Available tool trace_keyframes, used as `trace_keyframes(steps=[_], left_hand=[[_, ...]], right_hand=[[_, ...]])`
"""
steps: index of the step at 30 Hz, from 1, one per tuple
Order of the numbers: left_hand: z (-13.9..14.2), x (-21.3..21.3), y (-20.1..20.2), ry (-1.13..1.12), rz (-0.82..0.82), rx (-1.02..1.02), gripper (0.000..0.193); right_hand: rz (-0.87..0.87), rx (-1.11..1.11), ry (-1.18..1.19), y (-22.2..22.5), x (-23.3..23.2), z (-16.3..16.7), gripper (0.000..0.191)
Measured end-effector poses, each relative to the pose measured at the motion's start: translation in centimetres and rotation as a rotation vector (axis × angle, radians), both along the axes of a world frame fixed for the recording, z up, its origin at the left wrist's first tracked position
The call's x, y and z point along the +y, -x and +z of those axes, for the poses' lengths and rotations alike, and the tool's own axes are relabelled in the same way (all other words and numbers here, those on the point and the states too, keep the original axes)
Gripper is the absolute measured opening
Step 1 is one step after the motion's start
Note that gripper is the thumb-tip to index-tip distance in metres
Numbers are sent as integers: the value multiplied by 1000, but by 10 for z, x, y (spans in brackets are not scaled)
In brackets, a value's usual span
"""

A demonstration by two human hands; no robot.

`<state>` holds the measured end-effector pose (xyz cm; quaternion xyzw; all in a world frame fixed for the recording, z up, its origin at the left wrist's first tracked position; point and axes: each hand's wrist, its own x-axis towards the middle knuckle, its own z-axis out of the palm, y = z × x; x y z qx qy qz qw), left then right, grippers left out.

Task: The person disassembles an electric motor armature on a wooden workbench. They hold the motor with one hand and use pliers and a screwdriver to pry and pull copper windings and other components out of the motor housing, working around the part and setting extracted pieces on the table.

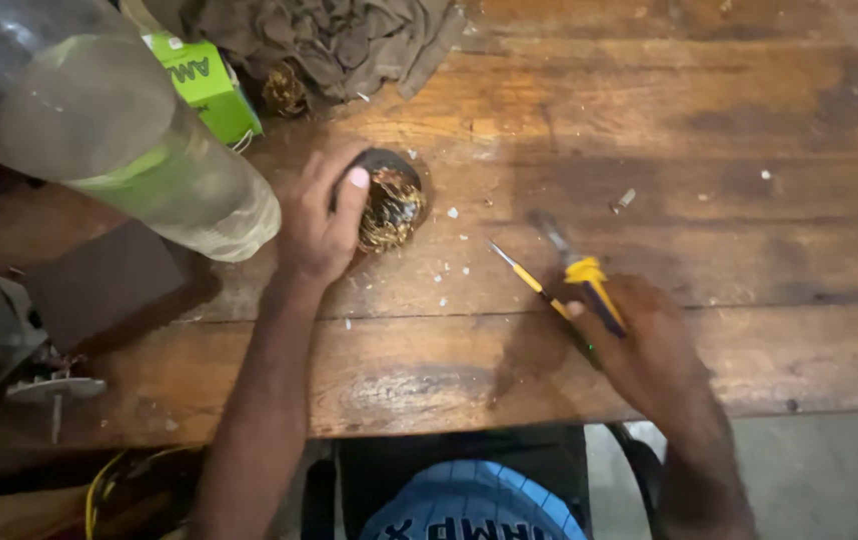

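My left hand (321, 218) grips a round dark motor part with shiny copper windings (390, 205) that rests on the wooden table (649, 130). My thumb lies over its left side. My right hand (649, 345) holds two tools at once. One is a pair of yellow-and-blue handled pliers (581, 270), jaws pointing up and left. The other is a thin yellow-handled screwdriver (524, 277), tip pointing toward the windings. Both tool tips are apart from the motor part.
A clear plastic bottle with a green band (119, 140) looms at the upper left. A green box (204, 85) and a brown cloth (339, 40) lie at the table's back. A metal machine part (9, 340) sits at the left. Small white chips (449, 265) dot the wood.
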<state>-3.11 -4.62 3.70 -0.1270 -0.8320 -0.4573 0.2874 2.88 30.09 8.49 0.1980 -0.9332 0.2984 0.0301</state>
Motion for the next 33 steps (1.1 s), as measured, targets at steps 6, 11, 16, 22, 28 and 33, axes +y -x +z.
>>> trace_keyframes(steps=[6,11,16,22,28,33], left_hand=[[12,7,-12,100,15,-36,41],[16,12,-13,207,7,-23,48],[9,15,-9,312,-42,62,51],[8,15,-9,257,-98,102,52],[15,16,-14,229,-109,98,50],[20,16,-21,254,-57,67,50]], right_hand=[[-298,70,-262,12,25,-28,29],[-307,77,-212,12,29,-33,33],[-370,-511,206,-3,18,-21,37],[-136,-1152,569,-18,-19,-11,48],[-9,-1365,981,-9,-67,-18,52],[-23,-1376,1144,-12,-76,-19,49]])
